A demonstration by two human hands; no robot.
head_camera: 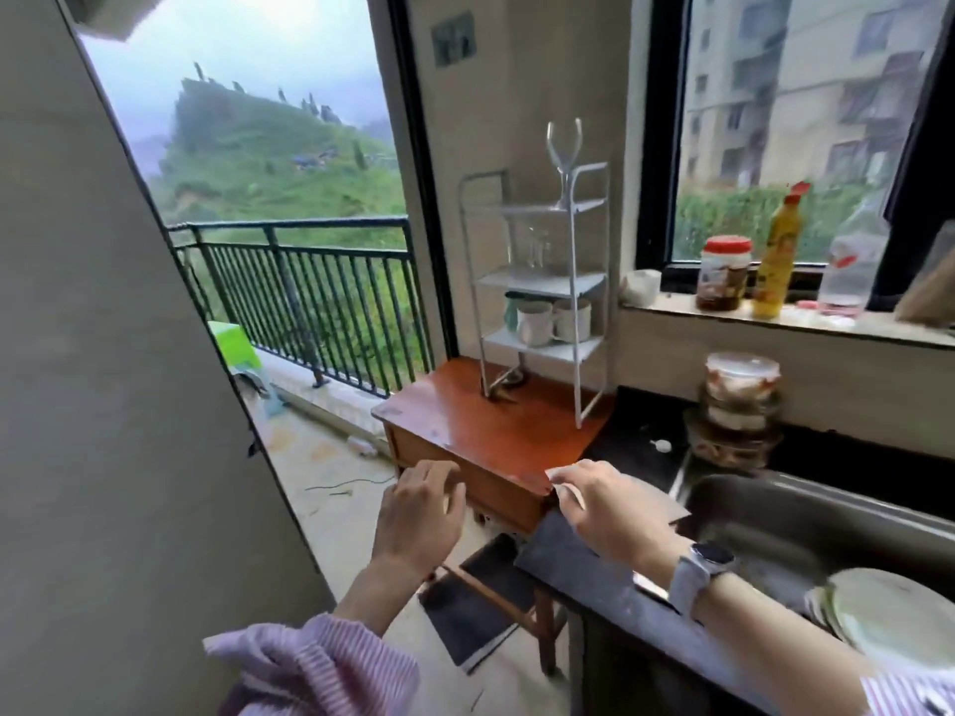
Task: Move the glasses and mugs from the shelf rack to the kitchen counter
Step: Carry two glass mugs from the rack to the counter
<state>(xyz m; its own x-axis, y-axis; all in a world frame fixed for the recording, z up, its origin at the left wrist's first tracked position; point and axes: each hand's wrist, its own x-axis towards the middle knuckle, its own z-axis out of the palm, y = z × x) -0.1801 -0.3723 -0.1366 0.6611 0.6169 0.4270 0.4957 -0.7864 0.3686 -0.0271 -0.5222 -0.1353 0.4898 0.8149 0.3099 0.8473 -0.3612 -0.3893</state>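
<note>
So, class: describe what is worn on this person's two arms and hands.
Both hands, the left hand and right hand, are bare. Pink-and-white finely striped sleeves are pushed up both forearms. The right wrist wears a smartwatch with a round dark face and a pale grey strap.

Rack (537, 281) front apparently open; wooden table (480, 431) top bare.

sleeves (330, 658): pink-white ribbed stripes, pushed up | right wrist: pale grey smartwatch (697, 568)
</note>
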